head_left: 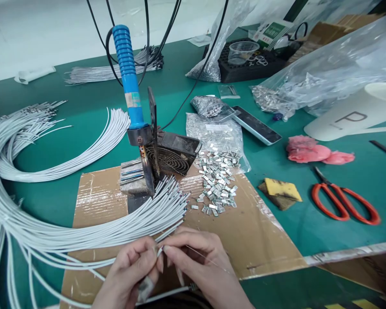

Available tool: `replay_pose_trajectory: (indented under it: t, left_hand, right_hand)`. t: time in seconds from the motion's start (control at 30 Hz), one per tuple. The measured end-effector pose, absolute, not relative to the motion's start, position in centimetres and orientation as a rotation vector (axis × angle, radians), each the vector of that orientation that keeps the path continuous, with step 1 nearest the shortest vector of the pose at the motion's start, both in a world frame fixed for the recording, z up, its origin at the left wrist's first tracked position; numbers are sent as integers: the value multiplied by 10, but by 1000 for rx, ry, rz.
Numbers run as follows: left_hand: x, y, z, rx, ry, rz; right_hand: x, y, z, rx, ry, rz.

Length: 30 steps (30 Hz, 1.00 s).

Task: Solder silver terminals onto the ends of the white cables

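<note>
Both hands point(167, 262), below the blue-handled soldering iron point(130, 81), pinch one thin white wire's point(83, 240) tip; fitting a small metal terminal point(217, 189) seems underway.

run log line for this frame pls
left hand: pinches white wire end | right hand: pinches same end | metal clips: loose on cardboard

Green bench point(366, 180): cardboard sheet point(263, 240), white wire bundles point(34, 171), red scissors point(344, 201), yellow sponge point(281, 191), phone point(257, 125).
</note>
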State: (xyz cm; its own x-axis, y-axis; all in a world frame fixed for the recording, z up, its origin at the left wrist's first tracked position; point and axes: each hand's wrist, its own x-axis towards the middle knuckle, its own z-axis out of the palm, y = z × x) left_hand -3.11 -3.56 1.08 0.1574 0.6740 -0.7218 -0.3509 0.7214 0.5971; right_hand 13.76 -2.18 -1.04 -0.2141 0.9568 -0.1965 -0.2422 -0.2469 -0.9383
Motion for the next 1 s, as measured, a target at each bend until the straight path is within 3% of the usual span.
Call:
replay_pose_trajectory:
  t: [0.4,1.0]
  left_hand:
    - [-31,-39,3,387,1206,795]
    - [-22,-37,7,562,1195,826]
  right_hand:
    - [136,-25,-17,-999,-900,1720]
    - [144,-34,-12,-1158,-1176,1462]
